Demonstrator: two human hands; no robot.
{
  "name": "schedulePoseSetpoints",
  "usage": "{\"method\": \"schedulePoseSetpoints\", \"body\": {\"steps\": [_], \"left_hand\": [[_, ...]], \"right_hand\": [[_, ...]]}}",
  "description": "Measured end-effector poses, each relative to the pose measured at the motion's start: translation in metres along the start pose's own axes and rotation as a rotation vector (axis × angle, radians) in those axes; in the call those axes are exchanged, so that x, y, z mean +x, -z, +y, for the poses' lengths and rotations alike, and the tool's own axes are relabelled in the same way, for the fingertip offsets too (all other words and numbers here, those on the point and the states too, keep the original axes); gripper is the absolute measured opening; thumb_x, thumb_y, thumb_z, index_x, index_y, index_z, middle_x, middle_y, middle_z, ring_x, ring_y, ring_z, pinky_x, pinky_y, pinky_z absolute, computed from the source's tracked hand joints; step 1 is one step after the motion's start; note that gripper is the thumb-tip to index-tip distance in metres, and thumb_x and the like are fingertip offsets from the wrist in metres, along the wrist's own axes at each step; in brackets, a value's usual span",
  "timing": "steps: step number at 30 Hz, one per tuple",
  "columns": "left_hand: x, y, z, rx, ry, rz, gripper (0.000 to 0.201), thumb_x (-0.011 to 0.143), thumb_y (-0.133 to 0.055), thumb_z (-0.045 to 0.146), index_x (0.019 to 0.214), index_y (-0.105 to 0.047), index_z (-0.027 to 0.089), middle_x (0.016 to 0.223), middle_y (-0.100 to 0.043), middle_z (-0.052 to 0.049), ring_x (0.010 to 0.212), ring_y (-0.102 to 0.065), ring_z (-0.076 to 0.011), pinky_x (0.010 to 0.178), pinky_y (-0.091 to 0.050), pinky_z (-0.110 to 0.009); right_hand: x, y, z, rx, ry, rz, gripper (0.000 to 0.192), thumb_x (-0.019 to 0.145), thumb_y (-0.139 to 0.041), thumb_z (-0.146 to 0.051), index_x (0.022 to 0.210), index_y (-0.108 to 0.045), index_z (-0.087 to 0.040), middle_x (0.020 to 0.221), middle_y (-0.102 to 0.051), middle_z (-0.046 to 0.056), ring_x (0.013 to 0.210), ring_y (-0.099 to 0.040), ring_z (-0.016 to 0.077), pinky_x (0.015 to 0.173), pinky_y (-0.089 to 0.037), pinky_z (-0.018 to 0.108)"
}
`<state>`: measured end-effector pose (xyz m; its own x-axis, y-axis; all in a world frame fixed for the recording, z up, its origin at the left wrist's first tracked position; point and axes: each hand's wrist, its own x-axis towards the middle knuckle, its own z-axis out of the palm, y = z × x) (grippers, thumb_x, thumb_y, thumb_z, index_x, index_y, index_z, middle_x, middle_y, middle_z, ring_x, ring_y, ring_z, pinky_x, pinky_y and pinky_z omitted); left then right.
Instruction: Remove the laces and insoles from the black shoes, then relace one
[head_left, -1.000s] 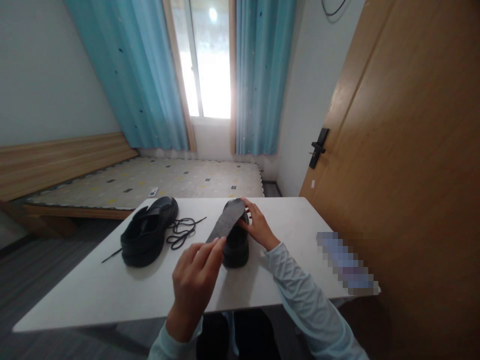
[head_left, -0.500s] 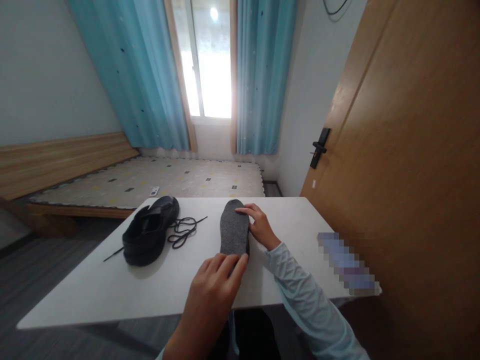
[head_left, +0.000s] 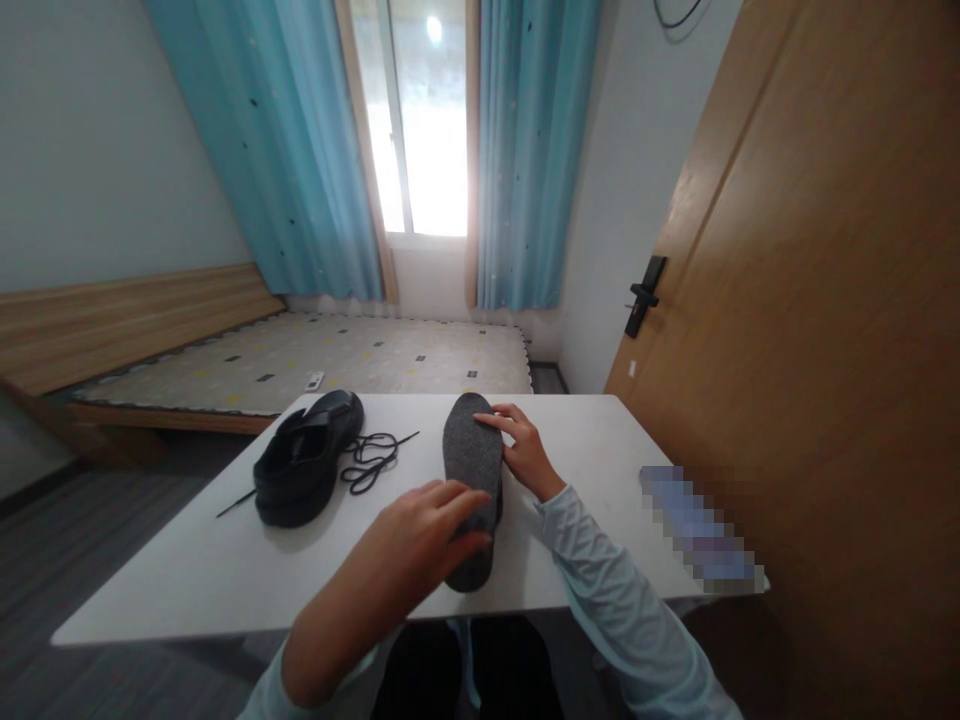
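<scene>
A grey felt insole (head_left: 472,455) lies lengthwise over a black shoe (head_left: 498,505), which it hides almost fully. My left hand (head_left: 420,535) grips the insole's near half, fingers laid across its top. At the far end, my right hand (head_left: 525,455) holds the shoe's right side, with the index fingertip on the insole's toe edge. A second black shoe (head_left: 307,460) stands to the left on the white table (head_left: 225,570), with a loose black lace (head_left: 371,460) beside it.
A blurred, pixelated object (head_left: 697,525) lies at the table's right edge. A wooden door (head_left: 787,300) with a black handle (head_left: 643,295) stands close on the right. Beyond the table are a low bed (head_left: 300,360) and a window with blue curtains.
The insole was raised at an angle in my left hand; it has come down flat along the shoe. My left hand has moved nearer and lower. My right hand stayed at the shoe.
</scene>
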<state>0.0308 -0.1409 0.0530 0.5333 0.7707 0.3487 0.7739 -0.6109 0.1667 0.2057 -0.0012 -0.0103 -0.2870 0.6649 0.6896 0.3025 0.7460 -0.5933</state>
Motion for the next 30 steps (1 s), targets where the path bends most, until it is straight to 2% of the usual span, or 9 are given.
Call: {"method": "schedulePoseSetpoints", "body": {"steps": [4, 7, 11, 17, 26, 28, 30], "left_hand": [[0.032, 0.004, -0.028, 0.040, 0.133, 0.210, 0.026, 0.088, -0.051, 0.028, 0.112, -0.059, 0.021, 0.107, -0.064, -0.007, 0.097, -0.061, -0.0212, 0.086, -0.050, -0.036], [0.056, -0.001, -0.051, 0.023, 0.164, 0.283, 0.030, 0.089, -0.047, 0.022, 0.118, -0.054, 0.019, 0.116, -0.062, -0.008, 0.107, -0.058, -0.0217, 0.093, -0.047, -0.038], [0.079, -0.015, -0.072, 0.035, 0.158, 0.243, 0.038, 0.089, -0.045, 0.017, 0.127, -0.048, 0.015, 0.123, -0.060, -0.011, 0.115, -0.055, -0.0220, 0.096, -0.044, -0.036], [0.090, -0.024, -0.077, 0.042, 0.224, 0.126, 0.042, 0.087, -0.046, 0.013, 0.129, -0.047, 0.015, 0.120, -0.062, -0.012, 0.110, -0.059, -0.0224, 0.093, -0.046, -0.034], [0.089, -0.025, -0.080, -0.011, 0.247, 0.156, 0.033, 0.086, -0.050, 0.014, 0.117, -0.058, 0.019, 0.108, -0.064, -0.009, 0.095, -0.064, -0.0194, 0.085, -0.048, -0.029], [0.089, -0.026, -0.081, -0.001, 0.241, 0.153, 0.031, 0.086, -0.051, 0.014, 0.114, -0.060, 0.020, 0.105, -0.065, -0.008, 0.094, -0.064, -0.0195, 0.084, -0.048, -0.028], [0.088, -0.026, -0.081, 0.010, 0.238, 0.152, 0.030, 0.085, -0.051, 0.013, 0.113, -0.061, 0.020, 0.104, -0.065, -0.007, 0.093, -0.064, -0.0195, 0.082, -0.048, -0.028]], "right_hand": [[0.000, 0.000, -0.002, -0.004, 0.009, -0.009, 0.045, 0.078, -0.055, -0.005, 0.113, -0.066, -0.032, 0.111, -0.055, 0.005, 0.103, -0.052, 0.0194, 0.093, -0.044, 0.038], [-0.001, 0.000, -0.001, -0.001, 0.031, -0.021, 0.046, 0.078, -0.054, -0.004, 0.113, -0.066, -0.032, 0.111, -0.055, 0.005, 0.101, -0.052, 0.0188, 0.093, -0.044, 0.037], [-0.001, 0.000, 0.000, -0.002, 0.045, -0.041, 0.048, 0.077, -0.055, -0.002, 0.112, -0.066, -0.032, 0.111, -0.055, 0.006, 0.101, -0.053, 0.0189, 0.093, -0.044, 0.038], [-0.001, -0.001, 0.002, -0.010, 0.045, -0.054, 0.043, 0.077, -0.059, -0.006, 0.110, -0.067, -0.032, 0.108, -0.056, 0.006, 0.101, -0.053, 0.0196, 0.092, -0.045, 0.039], [0.000, 0.000, -0.006, 0.039, 0.071, -0.018, 0.042, 0.080, -0.056, -0.010, 0.117, -0.063, -0.029, 0.109, -0.057, 0.006, 0.104, -0.054, 0.0190, 0.094, -0.045, 0.037], [0.000, 0.002, -0.008, 0.061, 0.067, 0.017, 0.037, 0.082, -0.050, -0.009, 0.109, -0.066, -0.027, 0.107, -0.057, 0.006, 0.103, -0.055, 0.0182, 0.094, -0.045, 0.036], [0.001, 0.005, -0.009, 0.073, 0.050, 0.039, 0.031, 0.081, -0.046, -0.006, 0.091, -0.070, -0.024, 0.105, -0.057, 0.005, 0.099, -0.057, 0.0172, 0.092, -0.046, 0.036]]}}
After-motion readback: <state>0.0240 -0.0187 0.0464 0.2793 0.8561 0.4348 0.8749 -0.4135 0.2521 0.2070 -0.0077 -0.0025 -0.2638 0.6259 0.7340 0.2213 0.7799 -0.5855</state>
